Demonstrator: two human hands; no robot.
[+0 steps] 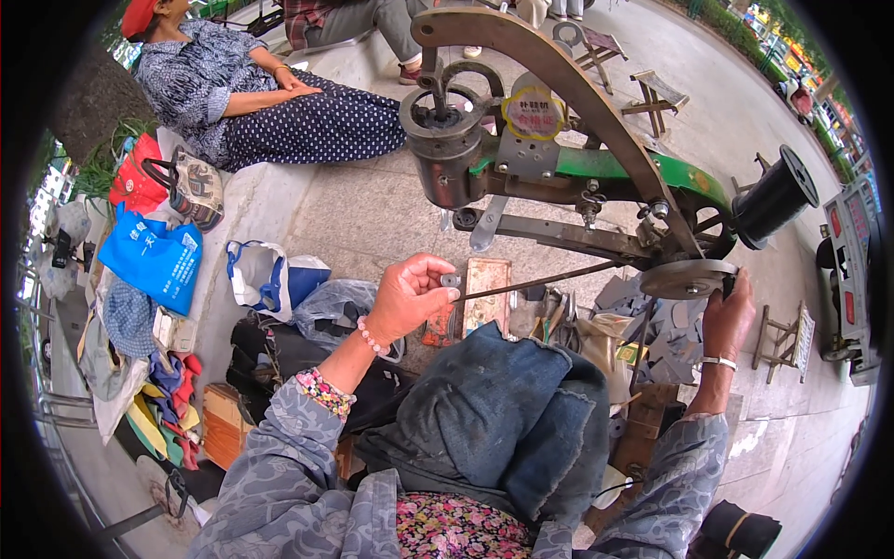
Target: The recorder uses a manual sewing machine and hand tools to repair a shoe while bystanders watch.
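A hand-cranked shoe-repair sewing machine (605, 166), with a curved metal arm and a green body, stands before me. In my left hand (410, 296) a small round grey metal piece (451, 279), bobbin-like with a hole in its face, is pinched between thumb and forefinger. It sits below the machine's head, close to the end of a thin dark rod (540, 279). My right hand (728, 317) grips the rim of the metal handwheel (684, 279) at the right; some of its fingers are hidden behind the wheel. A worn denim cloth (494, 410) covers my lap.
A large black thread spool (778, 197) juts from the machine's right end. Bags, among them a blue one (154, 256), and cloth scraps lie at the left. Beside a seated person (242, 102) runs a stone ledge. Folding stools (784, 343) stand on the pavement.
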